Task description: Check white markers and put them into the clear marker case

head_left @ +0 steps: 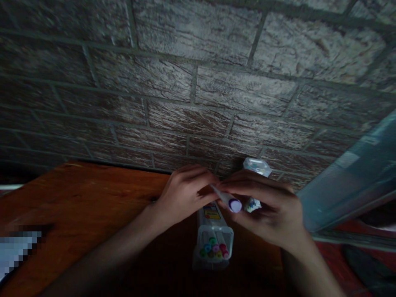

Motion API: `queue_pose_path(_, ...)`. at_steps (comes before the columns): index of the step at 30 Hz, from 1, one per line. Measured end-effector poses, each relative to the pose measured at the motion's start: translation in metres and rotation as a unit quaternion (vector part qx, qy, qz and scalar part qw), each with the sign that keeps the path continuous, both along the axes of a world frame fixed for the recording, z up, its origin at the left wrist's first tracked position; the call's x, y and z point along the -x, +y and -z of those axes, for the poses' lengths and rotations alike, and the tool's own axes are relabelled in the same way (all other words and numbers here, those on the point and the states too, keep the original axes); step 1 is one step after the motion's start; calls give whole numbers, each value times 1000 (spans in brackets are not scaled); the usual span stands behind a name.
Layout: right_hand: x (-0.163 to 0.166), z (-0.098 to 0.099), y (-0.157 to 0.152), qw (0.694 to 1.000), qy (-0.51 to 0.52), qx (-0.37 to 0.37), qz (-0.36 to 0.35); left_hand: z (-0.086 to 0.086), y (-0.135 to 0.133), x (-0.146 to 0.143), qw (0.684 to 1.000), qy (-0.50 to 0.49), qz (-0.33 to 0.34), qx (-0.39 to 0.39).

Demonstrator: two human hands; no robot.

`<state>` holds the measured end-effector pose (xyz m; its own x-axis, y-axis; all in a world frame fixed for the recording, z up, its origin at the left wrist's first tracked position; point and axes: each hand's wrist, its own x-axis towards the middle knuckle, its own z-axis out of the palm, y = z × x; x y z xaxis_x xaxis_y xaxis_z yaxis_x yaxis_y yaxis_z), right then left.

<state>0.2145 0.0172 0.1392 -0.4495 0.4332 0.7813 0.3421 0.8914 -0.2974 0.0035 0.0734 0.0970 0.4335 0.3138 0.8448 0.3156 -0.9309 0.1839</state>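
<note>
A white marker (223,196) with a purple end is held between both hands above the table, its purple end towards me. My right hand (266,204) is closed around the barrel. My left hand (188,187) has its fingers pinched at the marker's far end, where the tip is hidden behind the fingers. Below them lies a clear plastic case (230,243), its open end facing me. Several markers (213,248) with green, blue, pink, red and yellow ends sit inside it. A yellow label (212,211) shows on the case's upper side.
Behind my right hand, against the wall, stands a clear container (256,165), partly covered by the hand. The wooden table (102,194) meets a brick wall (173,115). A bluish glassy panel (346,173) rises at the right. A pixelated patch (15,251) covers something at the left edge.
</note>
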Motion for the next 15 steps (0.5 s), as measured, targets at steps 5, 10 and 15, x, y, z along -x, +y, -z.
queue_pose_path(5, 2, -1, -1, 1000, -12, 1, -4, 0, 0, -1, 1000, 6, 0, 2)
queue_pose_path(10, 3, -3, -2, 1000, -18, 10, -6, 1, 0, -1, 1000, 7, -2, 4)
queue_pose_path(15, 4, -4, -1, 1000, -21, 7, -7, 2, 0, -1, 1000, 10, -9, -1)
